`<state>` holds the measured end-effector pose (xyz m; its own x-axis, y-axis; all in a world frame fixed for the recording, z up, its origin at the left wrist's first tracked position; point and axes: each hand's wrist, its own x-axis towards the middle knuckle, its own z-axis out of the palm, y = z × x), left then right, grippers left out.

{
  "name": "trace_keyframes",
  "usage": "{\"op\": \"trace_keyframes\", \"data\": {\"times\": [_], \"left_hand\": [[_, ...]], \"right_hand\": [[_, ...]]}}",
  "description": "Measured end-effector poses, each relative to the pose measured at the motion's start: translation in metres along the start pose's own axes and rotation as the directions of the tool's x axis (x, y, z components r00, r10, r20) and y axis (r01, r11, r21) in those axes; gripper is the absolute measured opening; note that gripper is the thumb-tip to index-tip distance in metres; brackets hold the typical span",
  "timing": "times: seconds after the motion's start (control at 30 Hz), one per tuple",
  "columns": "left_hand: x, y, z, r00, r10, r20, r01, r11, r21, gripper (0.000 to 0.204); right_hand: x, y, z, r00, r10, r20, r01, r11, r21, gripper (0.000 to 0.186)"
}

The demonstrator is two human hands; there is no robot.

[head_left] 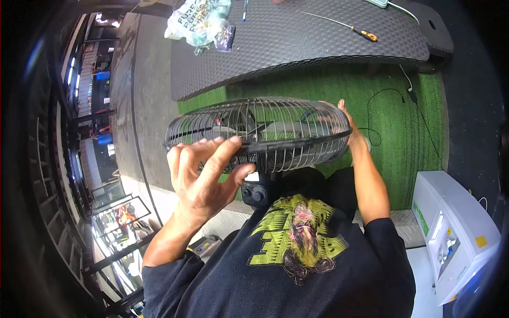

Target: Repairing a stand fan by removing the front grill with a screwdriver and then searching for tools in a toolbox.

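A black electric fan with a round wire cage is in front of my body, its cage seen nearly edge-on. My left hand grips the dark rim at the cage's near left, fingers over the top and thumb below. At the cage's right end my right hand holds the wires from the side; one digit points up and the other fingers are largely hidden behind the cage. Blades show dimly through the wires. Below the cage is the black motor housing with a knob, close to my left thumb.
A dark woven-pattern table stands ahead, bearing a plastic bag, a blue pen and a long screwdriver with a yellow-black handle. Black cable lies on green matting. A grey-white machine is at the right.
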<state>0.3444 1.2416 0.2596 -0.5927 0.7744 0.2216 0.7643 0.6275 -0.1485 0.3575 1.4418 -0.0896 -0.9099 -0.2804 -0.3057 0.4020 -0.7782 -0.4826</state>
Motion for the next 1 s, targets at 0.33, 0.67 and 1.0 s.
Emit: {"op": "trace_keyframes", "data": {"times": [0.33, 0.67, 1.0], "left_hand": [[0.004, -0.021, 0.019, 0.974, 0.187, -0.13, -0.198, 0.978, -0.072, 0.045], [-0.005, -0.021, 0.028, 0.972, 0.154, -0.176, -0.163, 0.986, -0.036, 0.059], [-0.012, -0.013, 0.032, 0.972, 0.12, -0.201, -0.127, 0.992, -0.019, 0.047]], "right_hand": [[-0.008, 0.01, -0.002, 0.976, -0.209, 0.064, 0.198, 0.97, 0.144, 0.076], [-0.009, 0.044, 0.0, 0.874, -0.482, -0.065, 0.485, 0.873, 0.05, 0.103], [0.008, -0.038, 0.0, 0.977, 0.148, 0.151, -0.081, 0.922, -0.379, 0.097]]}}
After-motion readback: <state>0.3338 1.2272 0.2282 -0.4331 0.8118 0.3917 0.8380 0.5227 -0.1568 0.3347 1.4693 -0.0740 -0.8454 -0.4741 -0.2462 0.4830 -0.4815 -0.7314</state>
